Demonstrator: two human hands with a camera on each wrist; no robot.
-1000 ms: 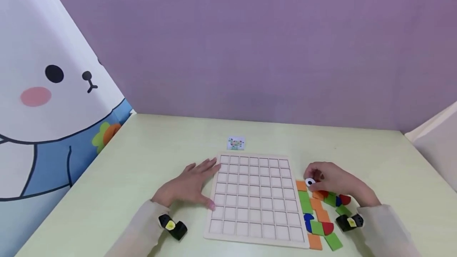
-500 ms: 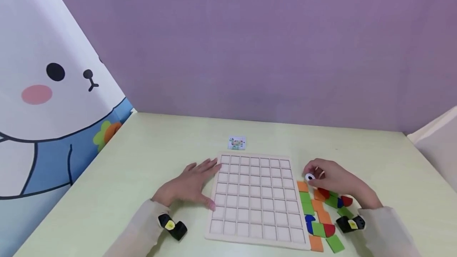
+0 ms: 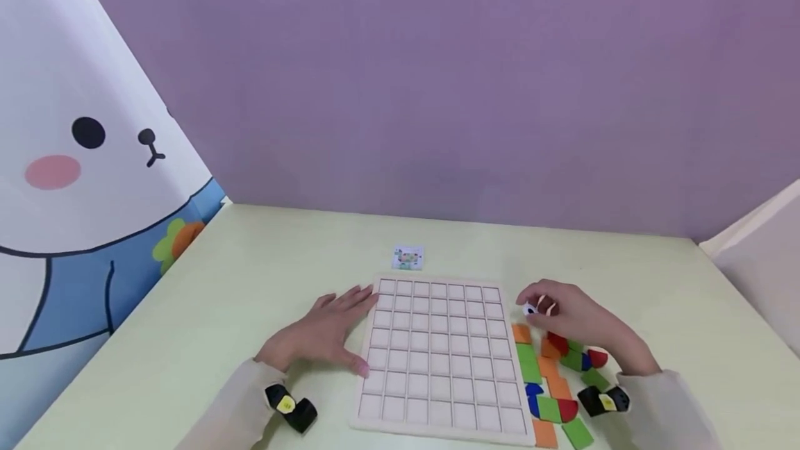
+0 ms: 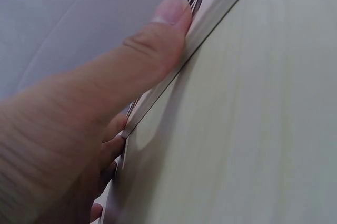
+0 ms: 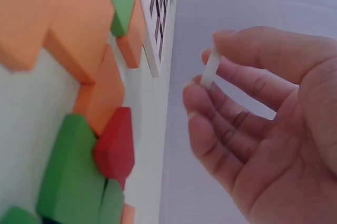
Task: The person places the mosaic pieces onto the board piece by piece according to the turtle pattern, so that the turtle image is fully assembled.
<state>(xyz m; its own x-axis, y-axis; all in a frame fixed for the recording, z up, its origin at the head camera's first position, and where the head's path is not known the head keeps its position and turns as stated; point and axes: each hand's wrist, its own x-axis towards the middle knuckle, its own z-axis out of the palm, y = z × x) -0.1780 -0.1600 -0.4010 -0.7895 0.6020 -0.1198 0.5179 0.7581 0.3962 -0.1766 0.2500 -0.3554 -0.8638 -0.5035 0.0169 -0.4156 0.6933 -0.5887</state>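
A white disc (image 3: 529,309) with a black dot is pinched between the thumb and fingers of my right hand (image 3: 578,314). In the right wrist view the disc (image 5: 210,69) appears edge-on, raised off the table. A pale gridded board (image 3: 440,360) lies flat, and no pieces show in its square cells. Along its left edge rests my left hand (image 3: 325,335), fingers spread, thumb and fingertips touching the frame. The left wrist view has the thumb (image 4: 158,39) lying on the board's rim (image 4: 210,26). Under and beside my right hand are orange tiles (image 3: 558,387), green tiles (image 3: 528,364) and red pieces (image 3: 567,410).
A small printed card (image 3: 408,257) lies beyond the board's far edge. Blue rounded pieces (image 3: 533,390) sit among the tiles to the right. A purple partition (image 3: 437,89) rises behind the pale table (image 3: 300,248), and a cartoon-printed panel (image 3: 81,221) stands at left.
My right hand has carried the white disc up from the tiles and slightly left, closer to the board. The left hand keeps its place; the head view has shifted a little.
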